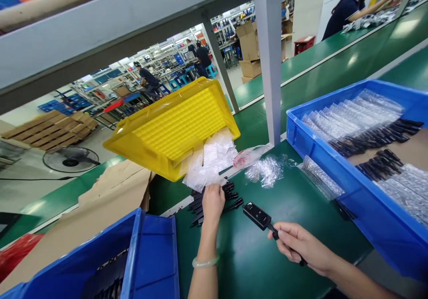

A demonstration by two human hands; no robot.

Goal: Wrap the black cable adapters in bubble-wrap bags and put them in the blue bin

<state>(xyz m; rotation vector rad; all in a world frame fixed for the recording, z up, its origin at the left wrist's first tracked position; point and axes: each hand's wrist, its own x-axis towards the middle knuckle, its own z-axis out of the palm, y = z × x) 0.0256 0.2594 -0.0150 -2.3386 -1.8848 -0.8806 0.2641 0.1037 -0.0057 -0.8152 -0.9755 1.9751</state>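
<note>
Holding one black device (pixel 257 215): the right grip (pixel 299 243) is clasping it by the narrow handle, and its flat head is pointing forward and leftward above the green surface (pixel 227 259).

Left grip (pixel 214 201): fingers are curling at the near edge of the bubble wrap (pixel 219 154); whether they are pinching it, cannot tell.

Around the left grip: more black devices (pixel 197 205) are lying beneath and beside it; a yellow bin (pixel 180 120) is tilting just beyond, with the wrap spilling from its mouth; a blue bin (pixel 158 254) is standing to its left and nearer.

Around the right grip: crumpled clear plastic (pixel 265 170) is lying beyond; a second blue bin (pixel 368 214) is standing to the right, carrying rows of partly wrapped devices.

Step in hand, as judged: one grip is keeping a device ready while the other is attending to the wrap. Next move, as judged: it is calling for a light pinch on a single piece, the right grip staying steady.
</note>
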